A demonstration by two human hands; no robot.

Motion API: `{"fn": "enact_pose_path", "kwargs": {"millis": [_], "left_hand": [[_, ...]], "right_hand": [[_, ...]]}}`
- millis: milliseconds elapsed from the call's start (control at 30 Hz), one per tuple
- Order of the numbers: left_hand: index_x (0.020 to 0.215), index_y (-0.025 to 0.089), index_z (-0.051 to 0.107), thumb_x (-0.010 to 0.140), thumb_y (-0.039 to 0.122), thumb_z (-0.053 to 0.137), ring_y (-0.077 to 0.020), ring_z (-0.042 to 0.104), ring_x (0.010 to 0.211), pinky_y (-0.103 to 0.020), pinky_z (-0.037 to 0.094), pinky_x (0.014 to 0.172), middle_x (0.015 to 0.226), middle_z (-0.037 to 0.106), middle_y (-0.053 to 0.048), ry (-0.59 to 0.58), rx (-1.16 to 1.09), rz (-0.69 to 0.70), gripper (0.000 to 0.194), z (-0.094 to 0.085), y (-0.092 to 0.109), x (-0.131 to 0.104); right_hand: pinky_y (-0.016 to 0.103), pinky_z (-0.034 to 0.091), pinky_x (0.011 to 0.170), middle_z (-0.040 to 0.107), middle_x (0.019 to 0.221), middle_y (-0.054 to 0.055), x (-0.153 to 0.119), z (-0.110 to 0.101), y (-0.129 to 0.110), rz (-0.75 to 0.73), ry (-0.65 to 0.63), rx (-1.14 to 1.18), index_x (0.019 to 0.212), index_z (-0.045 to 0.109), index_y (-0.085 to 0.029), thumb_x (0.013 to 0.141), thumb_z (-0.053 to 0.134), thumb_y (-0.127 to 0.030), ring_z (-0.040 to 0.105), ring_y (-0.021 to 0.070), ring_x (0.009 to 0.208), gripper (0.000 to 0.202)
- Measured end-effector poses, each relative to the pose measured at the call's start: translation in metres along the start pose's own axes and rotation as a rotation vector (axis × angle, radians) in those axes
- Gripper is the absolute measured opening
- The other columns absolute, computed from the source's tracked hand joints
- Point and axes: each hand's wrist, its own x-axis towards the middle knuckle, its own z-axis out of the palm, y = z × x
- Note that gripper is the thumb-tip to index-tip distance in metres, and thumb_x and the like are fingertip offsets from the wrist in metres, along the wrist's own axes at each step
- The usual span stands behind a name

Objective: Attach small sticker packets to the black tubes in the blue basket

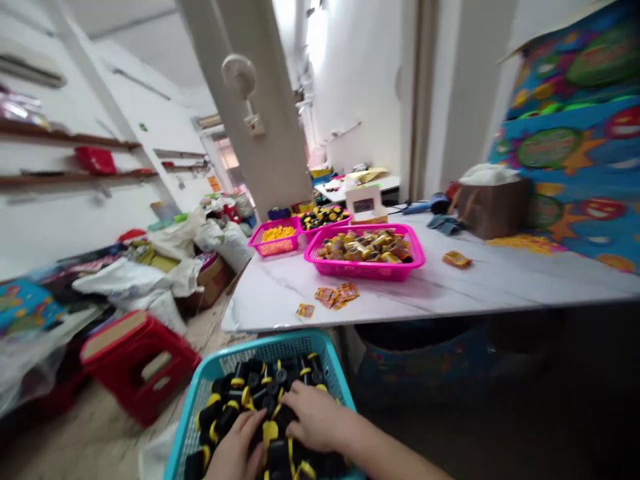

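A turquoise basket (pixel 187 400) in front of me is filled with small black cylinders with yellow rims (pixel 225 417). My left hand (pixel 237 450) reaches into it from below, thumb and forefinger apart, touching the pieces at the near middle. To its right, my right hand (pixel 317 417) curls around a black cylinder (pixel 283 419) in the pile; its lower fingers are partly hidden. Just beyond the basket, several small orange printed sachets (pixel 338 295) lie on the white marbled table (pixel 270 303). A pink basket (pixel 365 270) behind them holds gold-wrapped pieces.
Two more pink baskets stand farther back, one with yellow pieces (pixel 279 233), one with black-and-yellow pieces (pixel 324 217). One gold-wrapped piece (pixel 457 259) lies at right, near a brown box (pixel 493 207). A red stool (pixel 140 363) and piled sacks (pixel 150 287) stand left.
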Motion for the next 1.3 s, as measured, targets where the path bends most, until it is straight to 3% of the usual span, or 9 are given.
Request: {"fn": "enact_pose_path", "kwargs": {"millis": [133, 267, 433, 600, 833, 967, 1100, 1200, 1300], "left_hand": [[0.117, 0.029, 0.065, 0.083, 0.033, 0.054, -0.0248, 0.059, 0.114, -0.037, 0.046, 0.100, 0.126, 0.062, -0.006, 0.099, -0.115, -0.034, 0.037, 0.002, -0.005, -0.013], [0.105, 0.029, 0.070, 0.085, 0.037, 0.056, -0.0246, 0.061, 0.109, -0.036, 0.047, 0.098, 0.116, 0.067, -0.005, 0.170, -0.239, -0.066, 0.026, -0.008, 0.001, -0.015], [0.096, 0.027, 0.071, 0.088, 0.034, 0.053, -0.0204, 0.065, 0.095, -0.030, 0.050, 0.088, 0.102, 0.071, -0.005, 0.140, -0.403, -0.014, 0.021, -0.019, 0.011, -0.020], [0.085, 0.022, 0.072, 0.090, 0.034, 0.051, -0.0166, 0.065, 0.080, -0.025, 0.049, 0.074, 0.088, 0.071, -0.004, 0.143, -0.534, -0.049, 0.025, -0.029, 0.013, -0.021], [0.085, 0.020, 0.070, 0.088, 0.042, 0.051, -0.0162, 0.061, 0.072, -0.025, 0.045, 0.065, 0.082, 0.069, -0.004, 0.084, -0.584, -0.186, 0.030, -0.026, 0.004, -0.019], [0.084, 0.019, 0.070, 0.087, 0.040, 0.053, -0.0171, 0.061, 0.079, -0.026, 0.045, 0.071, 0.086, 0.069, -0.005, 0.089, -0.593, -0.142, 0.027, -0.024, 0.004, -0.020], [0.088, 0.016, 0.069, 0.085, 0.045, 0.054, -0.0132, 0.055, 0.061, -0.023, 0.041, 0.056, 0.070, 0.064, -0.003, 0.039, -0.771, -0.260, 0.032, -0.030, 0.004, -0.020], [0.099, 0.015, 0.066, 0.083, 0.047, 0.057, -0.0102, 0.050, 0.053, -0.021, 0.037, 0.050, 0.063, 0.059, 0.000, 0.068, -0.952, -0.366, 0.037, -0.034, 0.008, -0.017], [0.105, 0.016, 0.063, 0.077, 0.043, 0.066, -0.0089, 0.052, 0.058, -0.021, 0.039, 0.052, 0.085, 0.065, -0.004, 0.140, -1.107, -0.356, 0.039, -0.033, 0.012, -0.013]], "right_hand": [[0.028, 0.047, 0.084, 0.066, 0.097, 0.005, 0.026, -0.045, 0.007, -0.057, 0.277, 0.031, 0.103, 0.068, -0.023, 0.089, 0.052, -0.025, 0.062, 0.0173, 0.091, 0.021], [0.036, 0.047, 0.080, 0.063, 0.099, 0.012, 0.059, -0.089, 0.025, 0.160, 0.511, -0.263, 0.103, 0.067, -0.019, 0.087, 0.058, -0.030, 0.058, 0.0257, 0.093, 0.022], [0.035, 0.046, 0.074, 0.061, 0.092, 0.011, 0.064, -0.087, 0.046, 0.163, 0.461, -0.542, 0.097, 0.067, -0.020, 0.078, 0.066, -0.022, 0.055, 0.0266, 0.090, 0.020], [0.031, 0.045, 0.074, 0.062, 0.082, 0.006, 0.063, -0.093, 0.057, 0.074, 0.461, -0.371, 0.079, 0.069, -0.019, 0.087, 0.053, -0.029, 0.058, 0.0196, 0.079, 0.020], [0.030, 0.041, 0.071, 0.067, 0.088, 0.011, 0.096, -0.126, 0.056, 0.302, 0.252, -0.432, 0.084, 0.070, -0.015, 0.077, 0.063, -0.028, 0.060, 0.0215, 0.080, 0.016], [0.030, 0.039, 0.064, 0.067, 0.071, 0.009, 0.105, -0.127, 0.058, 0.346, 0.208, -0.431, 0.068, 0.067, -0.017, 0.074, 0.064, -0.024, 0.060, 0.0207, 0.069, 0.010], [0.029, 0.042, 0.067, 0.068, 0.082, 0.009, 0.090, -0.116, 0.031, 0.320, 0.271, -0.389, 0.075, 0.062, -0.017, 0.080, 0.057, -0.023, 0.062, 0.0192, 0.072, 0.010], [0.026, 0.045, 0.061, 0.067, 0.074, 0.002, 0.069, -0.087, -0.012, 0.223, 0.288, -0.039, 0.085, 0.058, -0.020, 0.086, 0.052, -0.028, 0.061, 0.0144, 0.060, 0.011], [0.024, 0.046, 0.057, 0.065, 0.070, 0.000, 0.049, -0.045, -0.053, 0.118, 0.244, 0.303, 0.081, 0.058, -0.021, 0.086, 0.055, -0.030, 0.060, 0.0139, 0.059, 0.011]]}}
